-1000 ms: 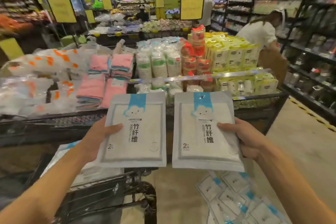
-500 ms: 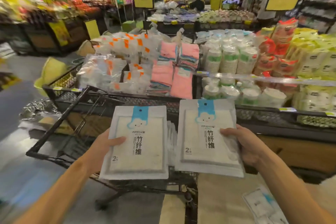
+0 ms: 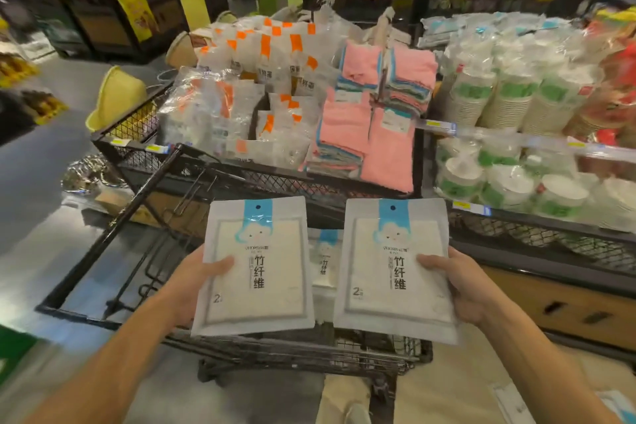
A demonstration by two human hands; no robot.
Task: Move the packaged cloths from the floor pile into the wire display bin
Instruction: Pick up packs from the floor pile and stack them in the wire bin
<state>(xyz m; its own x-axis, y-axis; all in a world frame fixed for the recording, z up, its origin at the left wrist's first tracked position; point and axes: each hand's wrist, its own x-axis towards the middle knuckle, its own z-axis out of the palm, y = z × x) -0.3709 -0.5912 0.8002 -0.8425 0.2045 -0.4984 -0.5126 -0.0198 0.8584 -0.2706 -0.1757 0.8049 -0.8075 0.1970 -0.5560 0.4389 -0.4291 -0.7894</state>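
I hold two flat white cloth packs with blue tops side by side in front of me. My left hand (image 3: 192, 286) grips the left pack (image 3: 256, 272) by its left edge, thumb on the front. My right hand (image 3: 461, 286) grips the right pack (image 3: 395, 272) by its right edge in the same way. Both packs hover over the black wire display bin (image 3: 113, 241), which stands low in front of me. More of the same packs (image 3: 323, 258) stand inside the bin, seen between the two I hold. A corner of the floor pile (image 3: 616, 404) shows at the bottom right.
Behind the bin a mesh-sided display table (image 3: 241, 179) carries clear bagged goods (image 3: 241, 96), pink folded cloths (image 3: 364, 127) and stacked paper cups (image 3: 509, 100). A yellow basin (image 3: 117, 96) leans at its left corner. Grey floor lies to the left; shelves stand farther back.
My view has swung left and down from the floor pile to the wire bin. Both hands keep their packs, now over the bin.
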